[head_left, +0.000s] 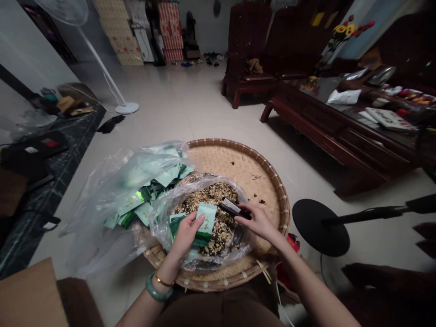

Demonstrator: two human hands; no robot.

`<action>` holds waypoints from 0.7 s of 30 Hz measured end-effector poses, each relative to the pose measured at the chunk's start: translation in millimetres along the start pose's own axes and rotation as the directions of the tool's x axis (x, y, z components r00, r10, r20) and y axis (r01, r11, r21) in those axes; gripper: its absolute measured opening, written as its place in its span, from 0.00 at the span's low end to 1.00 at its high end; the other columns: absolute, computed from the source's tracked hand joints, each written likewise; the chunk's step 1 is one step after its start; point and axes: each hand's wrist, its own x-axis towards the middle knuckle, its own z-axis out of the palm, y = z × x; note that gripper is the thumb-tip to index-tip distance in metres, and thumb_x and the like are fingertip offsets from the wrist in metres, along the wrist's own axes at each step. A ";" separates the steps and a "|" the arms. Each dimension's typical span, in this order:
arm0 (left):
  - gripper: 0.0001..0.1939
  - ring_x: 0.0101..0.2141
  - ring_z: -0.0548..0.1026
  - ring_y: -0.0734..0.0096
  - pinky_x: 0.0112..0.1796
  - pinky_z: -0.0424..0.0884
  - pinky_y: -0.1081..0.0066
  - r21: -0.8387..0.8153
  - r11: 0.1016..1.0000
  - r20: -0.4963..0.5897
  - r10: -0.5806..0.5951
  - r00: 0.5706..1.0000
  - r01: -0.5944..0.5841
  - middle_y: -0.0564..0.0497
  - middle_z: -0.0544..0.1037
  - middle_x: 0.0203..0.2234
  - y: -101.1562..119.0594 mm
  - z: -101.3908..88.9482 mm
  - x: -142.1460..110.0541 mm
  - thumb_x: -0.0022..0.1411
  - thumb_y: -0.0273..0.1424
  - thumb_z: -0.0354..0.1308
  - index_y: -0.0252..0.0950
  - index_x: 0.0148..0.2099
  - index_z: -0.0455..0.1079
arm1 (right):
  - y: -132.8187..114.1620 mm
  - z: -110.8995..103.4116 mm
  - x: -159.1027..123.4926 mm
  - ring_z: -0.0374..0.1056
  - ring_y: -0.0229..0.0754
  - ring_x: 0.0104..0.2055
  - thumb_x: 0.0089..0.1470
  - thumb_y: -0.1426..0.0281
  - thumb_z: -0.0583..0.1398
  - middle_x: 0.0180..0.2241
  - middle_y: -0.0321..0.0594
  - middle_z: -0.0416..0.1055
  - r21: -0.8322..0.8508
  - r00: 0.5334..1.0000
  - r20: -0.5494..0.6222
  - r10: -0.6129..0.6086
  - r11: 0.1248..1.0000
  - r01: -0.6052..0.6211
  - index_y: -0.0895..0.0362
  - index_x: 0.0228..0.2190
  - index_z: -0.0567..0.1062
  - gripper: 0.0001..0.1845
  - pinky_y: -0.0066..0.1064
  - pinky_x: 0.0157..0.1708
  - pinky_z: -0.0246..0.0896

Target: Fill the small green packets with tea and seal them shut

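Note:
My left hand point(186, 231) grips a pale green packet point(206, 220) with a darker green lower end, thumb on its front. In my right hand point(256, 219) is a slim black tool point(232, 206) with a pale strip; its exact kind I cannot make out. The tool's tip is just right of the packet. Below both hands, an open clear plastic bag point(160, 218) holds a dry mix point(223, 188) of cream and dark bits. More green packets point(175, 222) lie by my left hand. The bag rests on a round woven bamboo tray point(218, 152).
To the left, a large clear bag point(102, 181) holds several green packets point(143, 211). A cardboard box point(30, 295) stands at lower left. On the right are a black round stand base point(320, 227) and a dark wooden table point(313, 122). A white fan base point(127, 108) stands further back.

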 end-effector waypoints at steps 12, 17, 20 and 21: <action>0.25 0.31 0.76 0.66 0.33 0.70 0.71 0.120 0.991 0.117 0.047 0.992 -0.062 0.48 0.80 0.31 4.8 5.0 -5.3 0.48 0.41 0.65 0.32 0.46 0.72 | -63.1 42.5 16.0 0.68 0.38 0.27 0.48 0.61 0.63 0.24 0.38 0.75 0.415 0.995 0.035 -0.097 0.907 0.074 0.59 0.24 0.77 0.12 0.28 0.28 0.62; 0.10 0.25 0.72 0.68 0.29 0.66 0.73 0.368 0.904 0.084 0.198 0.977 -0.215 0.51 0.77 0.21 19.8 -2.3 0.4 0.47 0.37 0.65 0.34 0.26 0.76 | -72.3 38.0 9.1 0.68 0.39 0.28 0.49 0.64 0.62 0.25 0.39 0.75 0.325 0.977 0.102 -0.189 0.934 0.147 0.58 0.23 0.77 0.11 0.29 0.30 0.61; 0.12 0.22 0.68 0.71 0.26 0.63 0.74 0.388 0.890 0.079 0.226 0.971 -0.239 0.52 0.74 0.17 19.9 -0.3 -0.9 0.50 0.38 0.63 0.34 0.22 0.74 | -73.9 29.9 5.7 0.68 0.38 0.27 0.49 0.63 0.62 0.25 0.39 0.75 0.363 0.974 0.171 -0.146 0.929 0.075 0.58 0.24 0.78 0.11 0.28 0.27 0.62; 0.13 0.22 0.68 0.71 0.26 0.63 0.74 0.372 0.896 0.079 0.227 0.971 -0.240 0.53 0.75 0.18 18.8 0.5 -1.8 0.51 0.39 0.62 0.34 0.23 0.75 | -73.7 27.8 5.1 0.68 0.37 0.25 0.48 0.62 0.62 0.25 0.38 0.75 0.391 0.970 0.212 -0.121 0.920 0.030 0.58 0.25 0.78 0.11 0.28 0.26 0.62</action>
